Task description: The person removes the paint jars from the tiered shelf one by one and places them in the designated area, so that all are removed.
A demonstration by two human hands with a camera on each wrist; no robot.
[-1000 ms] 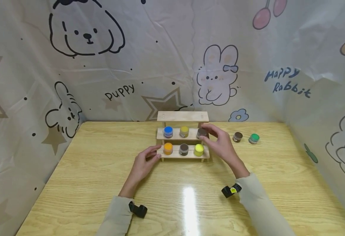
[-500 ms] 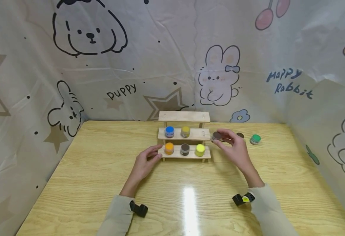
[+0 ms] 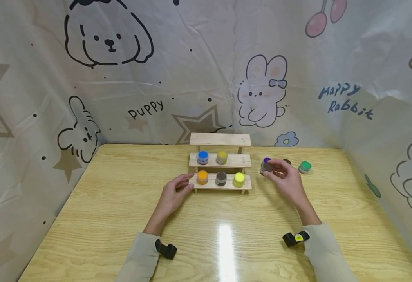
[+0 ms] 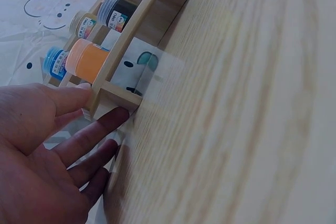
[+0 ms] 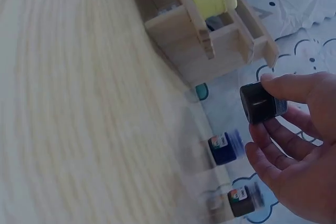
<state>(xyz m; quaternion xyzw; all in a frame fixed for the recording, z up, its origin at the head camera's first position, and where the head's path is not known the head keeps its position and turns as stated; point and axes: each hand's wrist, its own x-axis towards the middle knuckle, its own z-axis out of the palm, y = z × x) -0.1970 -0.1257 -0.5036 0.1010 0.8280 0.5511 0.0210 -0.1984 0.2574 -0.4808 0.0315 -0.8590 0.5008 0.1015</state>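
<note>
A small wooden tiered rack stands on the table. My left hand holds its lower left end, thumb and index finger at the shelf corner. My right hand pinches a dark brown paint jar between thumb and fingers, above the table to the right of the rack. On the middle shelf sit a blue jar and a mustard jar. On the bottom shelf are an orange jar, a dark brown jar and a yellow jar.
Behind the held jar stands a purple-lidded jar, mostly hidden in the head view. Another dark jar is partly behind my right hand. A green-lidded jar stands farther right. A printed cloth hangs behind the table.
My right hand has carried the dark brown jar off the right end of the middle shelf, out to the right. The purple lid now shows. My left hand stays at the rack.
</note>
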